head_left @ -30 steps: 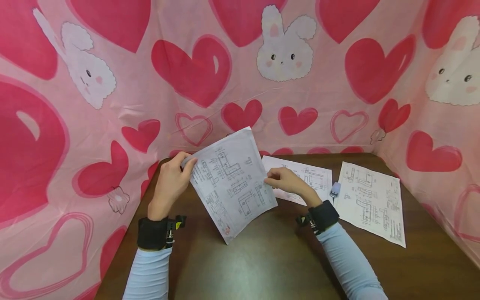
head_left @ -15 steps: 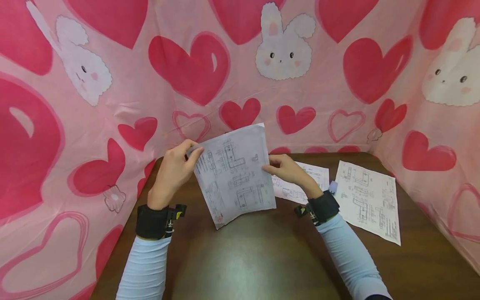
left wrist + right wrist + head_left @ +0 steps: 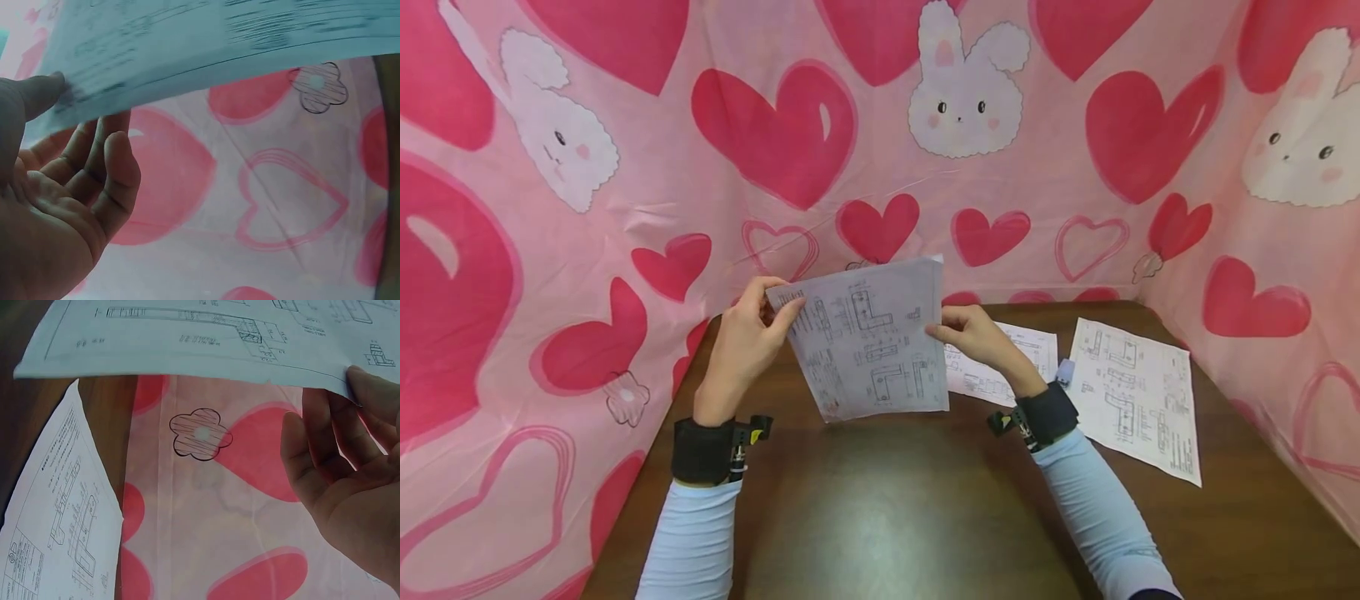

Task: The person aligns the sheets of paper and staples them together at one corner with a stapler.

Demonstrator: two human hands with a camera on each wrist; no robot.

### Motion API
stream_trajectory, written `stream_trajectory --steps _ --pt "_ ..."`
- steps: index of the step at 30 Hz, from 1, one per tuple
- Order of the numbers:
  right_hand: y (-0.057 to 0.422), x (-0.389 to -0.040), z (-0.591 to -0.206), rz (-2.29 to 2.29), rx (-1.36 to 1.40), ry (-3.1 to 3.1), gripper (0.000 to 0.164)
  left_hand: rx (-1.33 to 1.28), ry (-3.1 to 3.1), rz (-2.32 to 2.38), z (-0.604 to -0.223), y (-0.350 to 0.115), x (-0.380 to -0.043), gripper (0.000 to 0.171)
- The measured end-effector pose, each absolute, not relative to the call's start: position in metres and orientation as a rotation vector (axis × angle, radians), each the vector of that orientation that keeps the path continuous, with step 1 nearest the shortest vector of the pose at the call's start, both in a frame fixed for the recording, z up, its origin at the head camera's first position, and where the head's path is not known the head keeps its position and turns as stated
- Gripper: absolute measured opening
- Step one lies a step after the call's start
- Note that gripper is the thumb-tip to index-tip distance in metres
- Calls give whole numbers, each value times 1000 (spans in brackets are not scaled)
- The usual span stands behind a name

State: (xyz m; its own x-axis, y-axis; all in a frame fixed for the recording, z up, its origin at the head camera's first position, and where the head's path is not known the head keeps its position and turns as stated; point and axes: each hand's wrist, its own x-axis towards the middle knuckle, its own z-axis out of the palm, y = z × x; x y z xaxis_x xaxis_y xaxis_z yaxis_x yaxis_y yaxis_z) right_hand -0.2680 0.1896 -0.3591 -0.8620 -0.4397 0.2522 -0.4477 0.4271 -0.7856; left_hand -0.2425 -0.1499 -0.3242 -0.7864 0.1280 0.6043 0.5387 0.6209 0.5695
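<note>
A printed sheet of technical drawings [image 3: 880, 342] is held up above the table, tilted, between both hands. My left hand [image 3: 741, 346] pinches its upper left corner, thumb on the printed face and fingers behind. At the right edge, my right hand [image 3: 981, 337] pinches the paper between thumb and fingers. The left wrist view shows the left thumb [image 3: 44, 94] pressing on the sheet [image 3: 175, 50], with the fingers curled below. In the right wrist view, the right hand [image 3: 356, 469] grips the edge of the same sheet [image 3: 187, 350].
A second drawing sheet [image 3: 992, 379] lies on the brown table [image 3: 880, 517] behind the right hand, partly hidden. Farther right lies a third sheet [image 3: 1138, 400]. Between them sits a small light purple object [image 3: 1065, 372]. Pink heart-and-rabbit cloth [image 3: 880, 150] hangs around the table.
The held sheet has shifted a little to the right and turned more level, its lower edge rising. Both hands keep their grip. The other sheets stay on the table.
</note>
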Motion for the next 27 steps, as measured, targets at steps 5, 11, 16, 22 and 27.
stream_trajectory --steps 5,11,16,22,27 --pt "189 -260 -353 1488 814 -2617 29 -487 -2405 -1087 -338 -156 -243 26" --pt "196 -273 -370 1535 780 -2602 28 -493 -2399 -1085 -343 -155 -245 18" --pt "198 -275 -374 1558 747 -2645 32 -489 -2379 -1076 -342 -153 -247 18" --pt "201 -276 -381 1572 817 -2655 38 -484 -2354 -1055 -342 -153 -249 19" --pt "205 -271 -376 1714 914 -2626 37 -474 -2378 -1017 -340 -152 -253 21"
